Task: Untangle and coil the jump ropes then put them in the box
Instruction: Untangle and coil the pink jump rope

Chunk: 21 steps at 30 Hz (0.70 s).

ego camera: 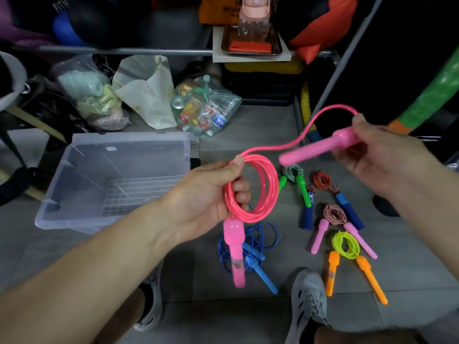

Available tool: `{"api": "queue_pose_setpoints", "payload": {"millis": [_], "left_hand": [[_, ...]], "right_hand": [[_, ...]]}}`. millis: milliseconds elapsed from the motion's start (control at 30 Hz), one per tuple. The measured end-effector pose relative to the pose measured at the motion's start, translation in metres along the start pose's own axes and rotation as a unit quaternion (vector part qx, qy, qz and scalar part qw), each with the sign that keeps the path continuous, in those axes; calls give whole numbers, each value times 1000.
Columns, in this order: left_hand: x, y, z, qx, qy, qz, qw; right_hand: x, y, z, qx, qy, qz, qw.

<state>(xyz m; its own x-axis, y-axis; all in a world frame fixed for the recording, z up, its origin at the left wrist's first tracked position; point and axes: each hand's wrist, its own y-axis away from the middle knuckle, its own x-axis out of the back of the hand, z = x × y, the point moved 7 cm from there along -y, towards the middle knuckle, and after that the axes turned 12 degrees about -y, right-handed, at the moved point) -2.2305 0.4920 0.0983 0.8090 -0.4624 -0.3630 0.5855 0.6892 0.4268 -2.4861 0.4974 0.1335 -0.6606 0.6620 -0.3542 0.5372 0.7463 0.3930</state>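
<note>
Left hand [206, 194] curls round the coiled pink jump rope [267, 187], thumb pinching the loops on top. One pink handle [234, 244] hangs at 6 o'clock below the coil. Right hand [372, 157], at 2 o'clock from the coil, grips the second handle [310, 151], which is blurred; loose rope arcs between them. Clear open-topped box [74, 175] sits on the floor at 9 o'clock of the left hand. Blue rope [248, 247] lies uncoiled beneath. Four coiled ropes [345, 244] lie at 4 o'clock. Writing: "FITN…" on dark bag [62, 6], "SPO…" on orange bag [216, 8]; bottle labels unreadable.
</note>
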Motion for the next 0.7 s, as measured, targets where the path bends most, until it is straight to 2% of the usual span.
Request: {"api": "queue_pose_setpoints", "payload": {"millis": [100, 233, 300, 467, 700], "left_hand": [[-11, 3, 4, 5, 77, -62, 995], [-11, 1, 8, -20, 95, -70, 993], [-10, 0, 8, -31, 66, -50, 996], [-3, -2, 6, -58, -39, 25, 997], [-10, 3, 11, -91, -91, -7, 992]], "right_hand": [[3, -2, 24, -47, -9, 19, 999], [-10, 6, 47, -55, 36, -28, 997], [-12, 9, 52, -54, 38, -46, 997], [-12, 8, 52, -46, 13, -32, 998], [-9, -2, 59, -42, 44, -31, 998]]}}
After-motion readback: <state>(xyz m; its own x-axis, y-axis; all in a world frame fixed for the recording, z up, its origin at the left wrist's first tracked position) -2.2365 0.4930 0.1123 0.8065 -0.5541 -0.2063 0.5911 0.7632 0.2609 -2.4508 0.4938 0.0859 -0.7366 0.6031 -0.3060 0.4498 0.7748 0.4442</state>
